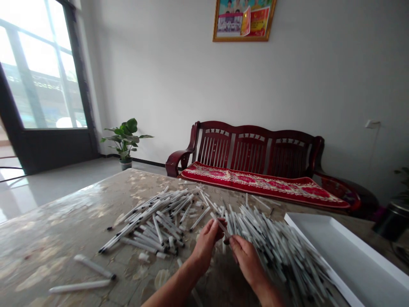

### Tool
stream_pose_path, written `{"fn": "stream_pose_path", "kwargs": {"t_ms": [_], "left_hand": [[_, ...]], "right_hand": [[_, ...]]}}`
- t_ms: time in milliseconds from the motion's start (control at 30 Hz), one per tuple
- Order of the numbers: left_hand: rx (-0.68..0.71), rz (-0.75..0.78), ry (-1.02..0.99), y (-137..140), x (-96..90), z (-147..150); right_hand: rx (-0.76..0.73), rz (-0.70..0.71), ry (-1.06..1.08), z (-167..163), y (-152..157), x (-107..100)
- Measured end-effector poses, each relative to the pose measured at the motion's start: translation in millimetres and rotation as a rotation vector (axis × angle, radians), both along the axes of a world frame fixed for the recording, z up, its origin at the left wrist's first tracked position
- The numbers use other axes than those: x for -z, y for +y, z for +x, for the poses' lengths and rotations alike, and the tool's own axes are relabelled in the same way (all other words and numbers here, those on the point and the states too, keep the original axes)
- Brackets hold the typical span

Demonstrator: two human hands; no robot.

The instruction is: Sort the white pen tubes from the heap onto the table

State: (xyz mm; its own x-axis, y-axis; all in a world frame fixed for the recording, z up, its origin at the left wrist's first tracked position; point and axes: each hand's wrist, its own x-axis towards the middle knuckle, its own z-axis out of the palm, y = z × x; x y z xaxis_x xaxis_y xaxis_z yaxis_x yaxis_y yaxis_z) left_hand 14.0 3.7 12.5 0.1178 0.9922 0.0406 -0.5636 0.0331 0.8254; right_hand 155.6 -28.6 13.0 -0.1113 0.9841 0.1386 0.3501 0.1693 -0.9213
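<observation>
Between my two hands, over the table, is a pen (221, 227) with a whitish translucent barrel. My left hand (206, 244) pinches its upper left end, and my right hand (246, 257) grips the lower right end, where something dark shows at the fingertips. Left of my hands lies a loose pile of similar pens (153, 226), many with black ends. A larger, denser heap of pens (271, 234) spreads to the right, close beside my right hand. Small white caps (144, 257) are scattered near the left pile.
A shallow white tray (354, 251) stands at the table's right. Two separate pens (79, 286) lie at the front left of the patterned table (41, 238). Behind are a dark red wooden bench (249, 149) and a potted plant (126, 138).
</observation>
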Motion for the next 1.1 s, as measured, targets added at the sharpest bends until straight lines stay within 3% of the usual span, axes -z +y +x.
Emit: {"fn": "stream_pose_path", "kwargs": {"t_ms": [100, 167, 333, 467, 567, 667, 767, 867, 1000, 1100], "left_hand": [[0.03, -0.076, -0.165, 3.2, -4.7, -4.9], [0.017, -0.102, -0.207, 5.1, -5.3, -5.8], [-0.201, -0.21, -0.226, 12.2, 1.4, -11.0], [-0.227, -0.162, 0.022, 22.0, 9.1, -17.8], [-0.228, 0.007, 0.275, 27.2, 14.7, -14.9], [-0.337, 0.139, 0.377, 29.5, 15.9, -13.3], [-0.483, 0.229, 0.559, 30.9, 8.3, -26.6], [-0.561, 0.244, 0.943, 31.8, -3.7, -52.2], [-0.477, 0.163, 1.395, 30.4, -11.1, -77.2], [-0.361, 0.199, 1.54, 30.2, -7.9, -79.2]], "right_hand": [[-0.064, -0.143, 0.11, 1.2, 4.8, 7.4], [-0.066, -0.119, 0.074, 0.2, 5.2, 8.7], [0.155, 0.291, -0.419, 0.2, -0.4, 10.2], [0.347, 0.429, -0.736, 8.6, 0.4, 17.9], [0.423, 0.471, -0.831, 14.3, 3.2, 19.4], [0.435, 0.531, -0.863, 14.7, 2.1, 12.9], [0.314, 0.519, -0.84, 5.5, -6.5, -0.1], [0.046, 0.484, -0.751, -15.3, -21.0, -12.0], [-0.473, 0.47, -0.773, -46.7, -35.6, -10.7], [-0.653, 0.448, -0.8, -58.3, -35.7, -0.6]]}}
